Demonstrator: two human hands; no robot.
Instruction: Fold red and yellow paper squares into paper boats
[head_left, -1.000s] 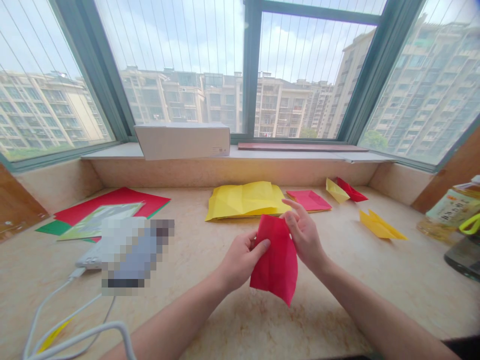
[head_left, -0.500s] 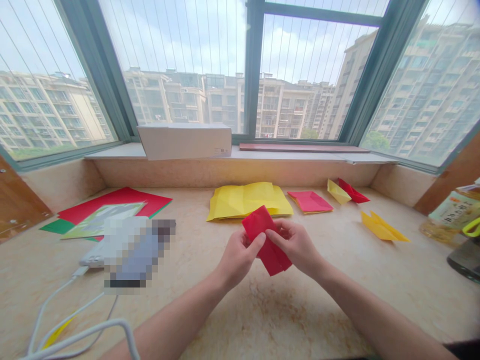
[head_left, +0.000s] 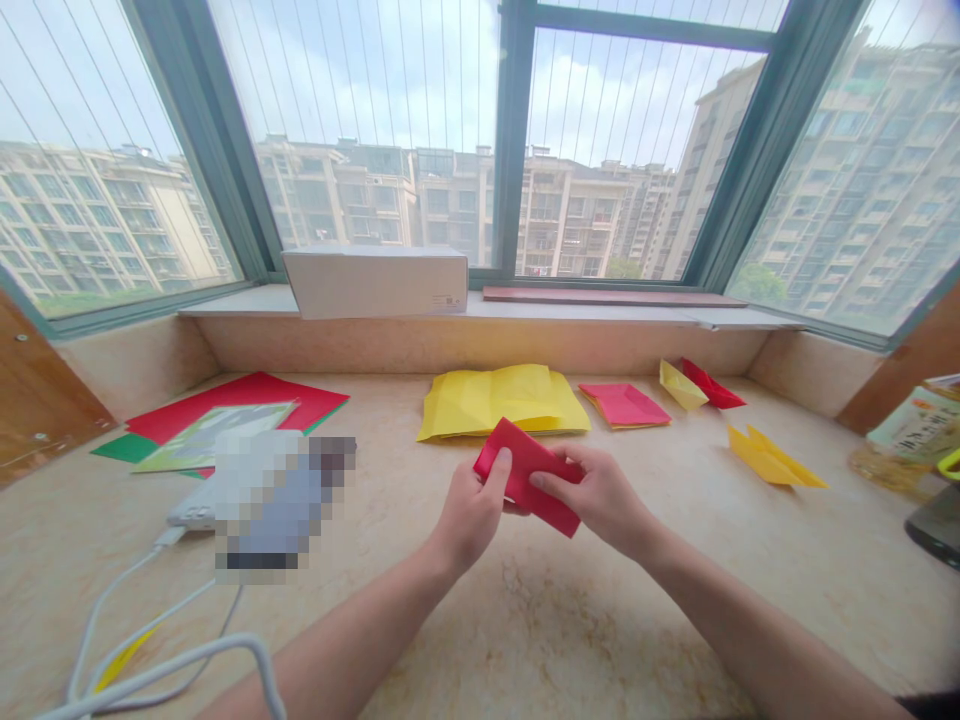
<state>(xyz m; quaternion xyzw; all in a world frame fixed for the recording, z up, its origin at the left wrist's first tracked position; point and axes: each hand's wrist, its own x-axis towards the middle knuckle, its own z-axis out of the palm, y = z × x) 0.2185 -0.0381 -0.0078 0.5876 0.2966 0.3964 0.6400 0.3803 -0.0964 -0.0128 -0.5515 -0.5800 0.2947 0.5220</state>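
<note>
Above the middle of the stone counter, a folded piece of red paper (head_left: 527, 470) is pinched between my two hands. It is tilted, its upper corner pointing up and left. My left hand (head_left: 478, 500) grips the left end, thumb flat on top. My right hand (head_left: 592, 488) holds the right side, its thumb on the upper face and its fingers partly hidden behind. Just beyond my hands lies folded yellow paper (head_left: 495, 400). To its right is a pink-red folded square (head_left: 626, 404).
Folded paper boats, pale yellow (head_left: 681, 388), red (head_left: 711, 385) and orange-yellow (head_left: 776, 460), stand at right near a bottle (head_left: 911, 430). Left are red sheets (head_left: 247, 395), a blurred device (head_left: 281, 510) and white cables (head_left: 259, 650). A white box (head_left: 379, 283) sits on the sill.
The red paper has been turned in my hands and now lies more sideways, showing a smoother, wider face. My left thumb has shifted left, apart from the right thumb. The view has moved slightly.
</note>
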